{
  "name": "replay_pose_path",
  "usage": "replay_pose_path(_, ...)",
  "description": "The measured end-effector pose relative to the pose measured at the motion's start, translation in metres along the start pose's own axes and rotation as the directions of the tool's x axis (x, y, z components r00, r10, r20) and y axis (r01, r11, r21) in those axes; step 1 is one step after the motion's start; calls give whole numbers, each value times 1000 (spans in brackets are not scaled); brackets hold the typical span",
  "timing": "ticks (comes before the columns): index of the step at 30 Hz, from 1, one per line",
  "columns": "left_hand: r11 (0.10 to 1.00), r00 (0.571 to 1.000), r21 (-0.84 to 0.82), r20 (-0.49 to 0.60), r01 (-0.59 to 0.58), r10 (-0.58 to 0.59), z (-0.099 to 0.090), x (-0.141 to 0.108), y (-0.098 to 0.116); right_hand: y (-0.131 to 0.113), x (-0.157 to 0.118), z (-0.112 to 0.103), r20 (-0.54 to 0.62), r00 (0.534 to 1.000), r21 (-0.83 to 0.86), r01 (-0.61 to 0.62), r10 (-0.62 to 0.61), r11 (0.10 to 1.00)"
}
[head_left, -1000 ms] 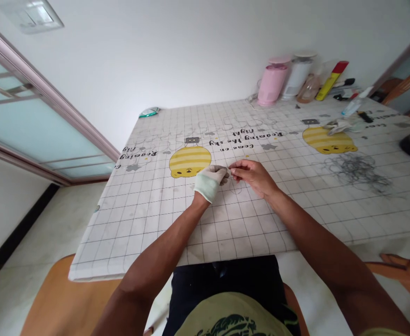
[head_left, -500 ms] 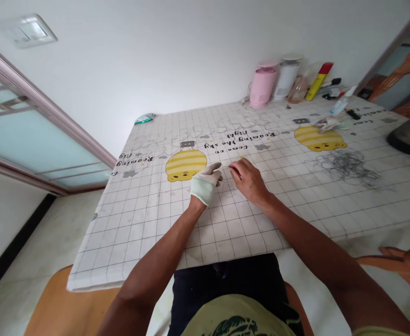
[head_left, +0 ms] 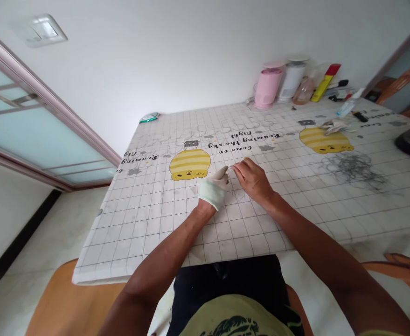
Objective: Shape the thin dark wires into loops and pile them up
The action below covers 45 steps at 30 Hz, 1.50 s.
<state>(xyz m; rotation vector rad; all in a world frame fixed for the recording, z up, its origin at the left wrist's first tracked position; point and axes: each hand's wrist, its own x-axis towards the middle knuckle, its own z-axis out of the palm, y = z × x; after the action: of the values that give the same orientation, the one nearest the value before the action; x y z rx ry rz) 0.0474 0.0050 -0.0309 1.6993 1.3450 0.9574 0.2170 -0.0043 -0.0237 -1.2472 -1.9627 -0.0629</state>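
Observation:
My left hand (head_left: pixel 214 188), in a white knit glove with a pale green cuff, is over the middle of the table. Its fingers are curled and pressed together; anything in them is too fine to make out. Close beside it on the right, my bare right hand (head_left: pixel 252 179) pinches thumb and fingers together, their tips facing the glove across a small gap. What that pinch holds does not show. A loose tangle of thin dark strands (head_left: pixel 355 170) lies on the tablecloth (head_left: pixel 149 242) to the right.
Along the wall stand a pink cylinder (head_left: pixel 268 87), a white one (head_left: pixel 292 81), a bottle (head_left: pixel 303 91), a yellow can with a red cap (head_left: pixel 325 83) and a spray bottle (head_left: pixel 350 103). Another glove (head_left: pixel 336 125) lies at right. A green-and-white packet (head_left: pixel 149 117) sits at the far left corner.
The view has shifted slightly. My gloved left hand has moved a little closer to the right hand and turned, its fingers more curled. The right hand keeps its pinch.

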Motion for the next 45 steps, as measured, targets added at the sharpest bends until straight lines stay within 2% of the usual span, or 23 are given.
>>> replay_pose_path(6,997,997,27,10,-76,76,6,-3,3,1,1,4,-40,997,-17,63,-64,998)
replay_pose_path(12,991,999,132,-30,32,-29,8,-3,10,4,7,1,-66,983,-8,170,-170,985)
replay_pose_path(16,993,992,25,-54,112,-110,2,-1,15,10,7,-1,-37,985,50,169,-168,984)
replay_pose_path(22,960,968,-181,-97,212,-231,-1,-4,25,9,3,2,-37,990,33,136,-135,990)
replay_pose_path(29,959,963,-166,-99,231,-249,0,-7,30,16,6,-1,-102,980,122,181,-169,976)
replay_pose_path(33,960,966,-162,-80,230,-245,2,-7,28,24,10,-7,-72,979,193,203,-192,960)
replay_pose_path(36,949,961,-194,-76,248,-266,2,-6,27,22,11,-11,-38,995,303,104,-97,947)
replay_pose_path(39,924,950,-275,-89,265,-299,0,-4,26,17,11,-14,4,993,445,-107,117,889)
replay_pose_path(42,904,949,-342,-92,256,-303,0,-3,25,13,10,-14,128,943,615,-318,307,721)
replay_pose_path(45,899,949,-366,-105,241,-297,0,-2,24,9,11,-12,262,908,720,-410,328,561)
